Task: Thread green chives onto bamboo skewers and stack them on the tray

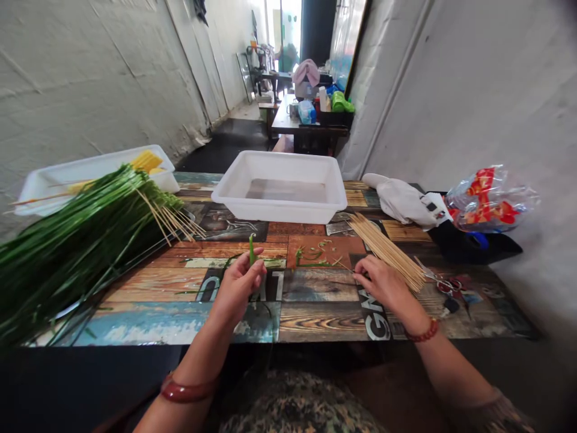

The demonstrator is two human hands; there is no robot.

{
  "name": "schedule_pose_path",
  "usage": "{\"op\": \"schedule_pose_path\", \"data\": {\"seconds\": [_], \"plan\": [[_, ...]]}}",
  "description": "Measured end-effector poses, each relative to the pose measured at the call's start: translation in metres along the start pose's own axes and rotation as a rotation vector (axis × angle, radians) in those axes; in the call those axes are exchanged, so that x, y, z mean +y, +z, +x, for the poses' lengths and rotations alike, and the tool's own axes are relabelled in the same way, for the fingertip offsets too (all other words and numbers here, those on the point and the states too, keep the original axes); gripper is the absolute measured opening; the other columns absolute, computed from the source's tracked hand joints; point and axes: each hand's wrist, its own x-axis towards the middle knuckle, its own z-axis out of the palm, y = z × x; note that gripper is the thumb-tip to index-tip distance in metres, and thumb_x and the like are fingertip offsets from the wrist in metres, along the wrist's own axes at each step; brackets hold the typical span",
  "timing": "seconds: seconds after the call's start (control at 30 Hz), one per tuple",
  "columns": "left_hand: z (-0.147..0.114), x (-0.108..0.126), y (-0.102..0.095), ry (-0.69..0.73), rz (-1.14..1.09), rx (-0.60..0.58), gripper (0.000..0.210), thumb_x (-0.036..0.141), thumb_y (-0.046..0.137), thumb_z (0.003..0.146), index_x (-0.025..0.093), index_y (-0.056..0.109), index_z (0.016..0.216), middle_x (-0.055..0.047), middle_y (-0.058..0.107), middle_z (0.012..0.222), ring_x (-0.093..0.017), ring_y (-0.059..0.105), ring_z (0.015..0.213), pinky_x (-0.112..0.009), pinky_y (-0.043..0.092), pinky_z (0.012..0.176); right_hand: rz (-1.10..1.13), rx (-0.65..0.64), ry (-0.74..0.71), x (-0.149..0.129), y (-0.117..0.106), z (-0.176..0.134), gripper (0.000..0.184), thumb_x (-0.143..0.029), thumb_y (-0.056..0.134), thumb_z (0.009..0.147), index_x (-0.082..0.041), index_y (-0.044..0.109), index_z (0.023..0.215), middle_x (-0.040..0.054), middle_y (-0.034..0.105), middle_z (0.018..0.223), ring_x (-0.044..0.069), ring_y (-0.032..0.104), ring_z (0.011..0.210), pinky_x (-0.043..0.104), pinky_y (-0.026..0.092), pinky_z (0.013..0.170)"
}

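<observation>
My left hand (pixel 241 282) is closed around a short bundle of green chives (pixel 251 248), whose pale end sticks up above the fingers. My right hand (pixel 383 284) pinches a thin bamboo skewer (pixel 346 265), its tip pointing left over the tabletop. Just behind that hand lies a fanned pile of bamboo skewers (pixel 385 249). At the left, a large heap of long chives (pixel 85 222) has several skewers (pixel 164 216) jutting from its near end. Small green trimmings (pixel 315 255) are scattered between the hands.
A white plastic tub (pixel 279 212) stands at the table's far edge. Another white tub (pixel 42 180) with yellow food (pixel 146 161) sits behind the chives. Scissors (pixel 444 282), a white cap (pixel 396 198) and a clear-and-red plastic bag (pixel 491 201) lie right. Walls flank both sides.
</observation>
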Motion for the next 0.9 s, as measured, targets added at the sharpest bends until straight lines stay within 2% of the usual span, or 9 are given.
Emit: {"op": "schedule_pose_path", "data": {"seconds": [0.2,0.27,0.33,0.4,0.47,0.53,0.63,0.77,0.9], "plan": [[-0.003,0.005,-0.009,-0.017,-0.049,0.037,0.058,0.041,0.079,0.069,0.016,0.061,0.119,0.004,0.055,0.069,-0.003,0.041,0.050,-0.012,0.028,0.046,-0.280,0.084,0.102,0.032,-0.004,0.000,0.021,-0.029,0.046,0.097,-0.021,0.059,0.083,0.0080,0.064,0.081,0.023,0.062,0.076,0.033,0.044,0.067],[-0.005,0.008,-0.012,-0.011,-0.061,0.054,0.058,0.040,0.079,0.068,0.016,0.061,0.117,0.004,0.056,0.069,-0.003,0.040,0.050,-0.012,0.028,0.046,-0.302,0.184,0.166,0.041,-0.007,0.008,0.024,-0.029,0.042,0.098,-0.019,0.063,0.090,0.0119,0.066,0.087,0.026,0.063,0.083,0.036,0.046,0.073],[-0.008,0.009,-0.015,-0.011,-0.068,0.073,0.058,0.040,0.080,0.067,0.016,0.062,0.117,0.004,0.056,0.069,-0.003,0.040,0.050,-0.012,0.028,0.045,-0.232,0.257,0.129,0.040,-0.005,0.015,0.030,-0.028,0.037,0.099,-0.018,0.063,0.109,0.0155,0.067,0.105,0.029,0.063,0.099,0.041,0.048,0.085],[-0.012,0.009,-0.019,-0.013,-0.073,0.083,0.059,0.040,0.081,0.066,0.016,0.062,0.116,0.004,0.056,0.068,-0.003,0.040,0.050,-0.012,0.028,0.045,-0.095,0.232,-0.028,0.025,0.005,0.019,0.040,-0.031,0.035,0.100,-0.017,0.052,0.134,0.0159,0.059,0.131,0.028,0.055,0.122,0.044,0.044,0.101],[-0.014,0.010,-0.024,-0.010,-0.074,0.085,0.059,0.040,0.081,0.067,0.016,0.062,0.117,0.004,0.057,0.069,-0.003,0.041,0.051,-0.013,0.030,0.046,0.007,0.106,-0.161,0.002,0.021,0.021,0.058,-0.040,0.040,0.099,-0.011,0.033,0.149,0.0172,0.045,0.148,0.027,0.043,0.137,0.044,0.038,0.110],[-0.015,0.010,-0.028,-0.001,-0.075,0.084,0.059,0.039,0.082,0.067,0.016,0.062,0.117,0.004,0.058,0.070,-0.003,0.041,0.052,-0.012,0.033,0.048,0.012,0.040,-0.137,-0.025,0.038,0.026,0.072,-0.047,0.045,0.096,-0.006,0.027,0.152,0.0221,0.034,0.155,0.031,0.031,0.144,0.049,0.030,0.116],[-0.018,0.012,-0.031,0.004,-0.088,0.082,0.059,0.038,0.082,0.066,0.017,0.063,0.117,0.004,0.059,0.070,-0.003,0.042,0.053,-0.013,0.034,0.049,0.042,0.008,-0.080,-0.068,0.063,0.045,0.081,-0.055,0.049,0.093,-0.006,0.025,0.153,0.0225,0.025,0.158,0.034,0.020,0.148,0.053,0.022,0.118],[-0.029,0.015,-0.038,0.010,-0.120,0.090,0.062,0.039,0.082,0.066,0.016,0.062,0.119,0.004,0.058,0.068,-0.003,0.041,0.050,-0.014,0.030,0.046,0.249,-0.034,-0.197,-0.128,0.086,0.086,0.078,-0.052,0.045,0.095,-0.003,0.026,0.152,0.0238,0.026,0.157,0.033,0.022,0.148,0.050,0.021,0.119],[-0.045,0.018,-0.062,0.012,-0.146,0.156,0.061,0.039,0.081,0.067,0.016,0.061,0.120,0.004,0.058,0.068,-0.003,0.041,0.049,-0.014,0.030,0.047,0.610,-0.008,-0.275,-0.154,0.095,0.112,0.061,-0.043,0.029,0.102,-0.016,0.020,0.156,0.0148,0.035,0.156,0.023,0.036,0.143,0.045,0.032,0.116]]}}
